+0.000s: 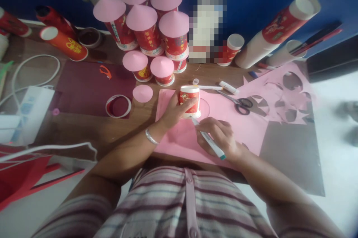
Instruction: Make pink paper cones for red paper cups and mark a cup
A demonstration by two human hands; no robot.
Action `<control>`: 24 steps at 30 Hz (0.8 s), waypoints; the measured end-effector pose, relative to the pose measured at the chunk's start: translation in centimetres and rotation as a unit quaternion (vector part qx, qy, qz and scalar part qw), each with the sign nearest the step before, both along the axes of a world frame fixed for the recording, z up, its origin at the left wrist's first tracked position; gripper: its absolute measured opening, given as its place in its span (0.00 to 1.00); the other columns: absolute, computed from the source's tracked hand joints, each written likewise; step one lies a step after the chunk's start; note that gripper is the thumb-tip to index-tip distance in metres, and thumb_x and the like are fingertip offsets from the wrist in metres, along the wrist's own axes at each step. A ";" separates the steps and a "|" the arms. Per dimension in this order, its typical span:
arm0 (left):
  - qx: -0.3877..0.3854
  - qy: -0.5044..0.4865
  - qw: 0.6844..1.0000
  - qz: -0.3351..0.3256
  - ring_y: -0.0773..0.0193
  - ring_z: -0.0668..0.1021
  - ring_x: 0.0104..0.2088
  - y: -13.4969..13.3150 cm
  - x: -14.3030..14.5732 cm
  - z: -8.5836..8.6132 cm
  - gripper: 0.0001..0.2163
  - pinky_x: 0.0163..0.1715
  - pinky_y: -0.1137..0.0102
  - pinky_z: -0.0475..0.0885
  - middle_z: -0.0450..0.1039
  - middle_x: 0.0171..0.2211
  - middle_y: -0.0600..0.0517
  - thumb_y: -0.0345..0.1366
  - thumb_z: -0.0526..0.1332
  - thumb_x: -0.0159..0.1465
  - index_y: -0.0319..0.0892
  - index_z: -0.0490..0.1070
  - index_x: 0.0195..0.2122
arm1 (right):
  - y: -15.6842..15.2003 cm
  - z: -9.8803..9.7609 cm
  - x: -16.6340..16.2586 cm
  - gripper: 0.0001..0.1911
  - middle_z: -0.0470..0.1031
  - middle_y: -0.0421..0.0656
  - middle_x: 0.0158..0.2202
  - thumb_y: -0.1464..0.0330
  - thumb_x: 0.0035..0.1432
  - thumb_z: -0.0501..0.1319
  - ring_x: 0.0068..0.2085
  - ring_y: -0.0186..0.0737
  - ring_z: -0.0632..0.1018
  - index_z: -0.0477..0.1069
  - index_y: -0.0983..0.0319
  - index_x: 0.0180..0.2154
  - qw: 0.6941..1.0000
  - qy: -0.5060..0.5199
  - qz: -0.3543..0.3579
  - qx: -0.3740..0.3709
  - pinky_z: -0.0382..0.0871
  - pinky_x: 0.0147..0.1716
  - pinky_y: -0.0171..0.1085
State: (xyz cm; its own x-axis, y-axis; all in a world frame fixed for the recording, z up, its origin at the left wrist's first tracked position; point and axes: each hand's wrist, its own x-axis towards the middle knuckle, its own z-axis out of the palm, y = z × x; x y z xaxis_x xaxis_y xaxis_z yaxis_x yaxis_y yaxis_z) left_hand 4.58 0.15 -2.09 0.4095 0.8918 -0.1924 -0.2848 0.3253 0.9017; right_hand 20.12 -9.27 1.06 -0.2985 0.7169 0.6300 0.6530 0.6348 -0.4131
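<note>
My left hand point(178, 111) is wrapped round a small red and white paper tube point(189, 94), which stands upright on a pink paper sheet point(179, 139). In my right hand point(219, 135) is a white marker point(209, 142) with a green end. Its tip points at the tube's lower rim; whether it touches the paper there I cannot tell. Part of a drawn circle shows on the sheet just right of the tube. Black-handled scissors point(242, 105) lie on the same sheet further right.
Several red tubes with pink cone tops point(142, 18) stand at the back. A pink disc point(142, 93) and a tube ring point(118, 106) lie left. Cut pink scraps point(275, 92), a glue stick point(228, 87) and a tall tube point(291, 22) are right. A white power strip point(33, 113) sits far left.
</note>
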 end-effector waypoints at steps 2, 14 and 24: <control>0.003 0.005 1.000 0.001 0.62 0.79 0.40 0.0 0.0 -0.1 0.17 0.39 0.69 0.75 0.75 0.34 0.53 0.47 0.73 0.60 0.44 0.71 0.41 | 0.0 -0.1 0.0 0.13 0.78 0.40 0.31 0.79 0.61 0.62 0.27 0.35 0.79 0.68 0.60 0.46 1.000 0.003 0.001 0.002 0.73 0.23 0.33; -0.004 -0.002 1.000 0.015 0.64 0.80 0.35 0.1 0.0 -0.5 0.18 0.36 0.69 0.76 0.77 0.37 0.52 0.47 0.74 0.59 0.43 0.72 0.43 | -0.1 0.5 0.5 0.16 0.76 0.37 0.28 0.79 0.57 0.61 0.27 0.37 0.80 0.69 0.58 0.45 0.999 0.019 0.024 0.011 0.74 0.25 0.34; 0.003 -0.016 1.000 -0.004 0.63 0.79 0.37 0.4 0.0 -0.4 0.18 0.38 0.69 0.75 0.77 0.37 0.53 0.49 0.73 0.60 0.44 0.74 0.44 | 0.1 0.2 0.5 0.16 0.76 0.37 0.28 0.80 0.57 0.61 0.26 0.36 0.79 0.68 0.58 0.45 1.000 0.005 0.016 0.001 0.72 0.25 0.33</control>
